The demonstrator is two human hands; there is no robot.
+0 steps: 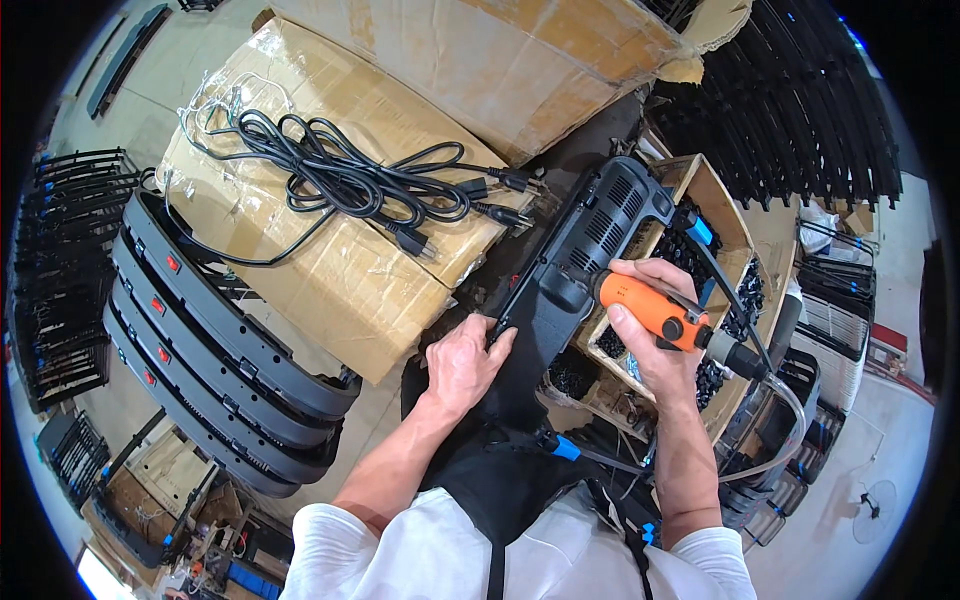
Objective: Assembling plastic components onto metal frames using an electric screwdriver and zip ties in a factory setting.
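The right hand (pixel 650 325) is wrapped tightly around an orange power screwdriver (pixel 655 312), fingers curled over its body, with the tool's tip pressed against a long black plastic panel (pixel 585 255). A black hose and cable (pixel 745 345) run from the rear of the tool, out to the right and down. The left hand (pixel 462 362) lies mostly open, palm down, with its fingers spread against the lower left edge of the same panel, bracing it rather than gripping it.

The panel lies slanted in front of the person, its vented upper end pointing up and to the right, its lower end reaching toward the person's dark apron (pixel 500 490). Its upper part rests over an open cardboard box (pixel 725 215) filled with small black parts.

To the left of the panel sits a large taped cardboard carton (pixel 330 270), and on top of it lies a tangle of black power cords (pixel 350 180) with their plugs pointing toward the panel. A second carton (pixel 500 60) lies beyond it. Further left, a stack of curved black panels (pixel 210 340) with small red marks leans beside the carton. Black wire grilles (pixel 800 110) are piled at the upper right, and more (pixel 60 290) stand at the far left.
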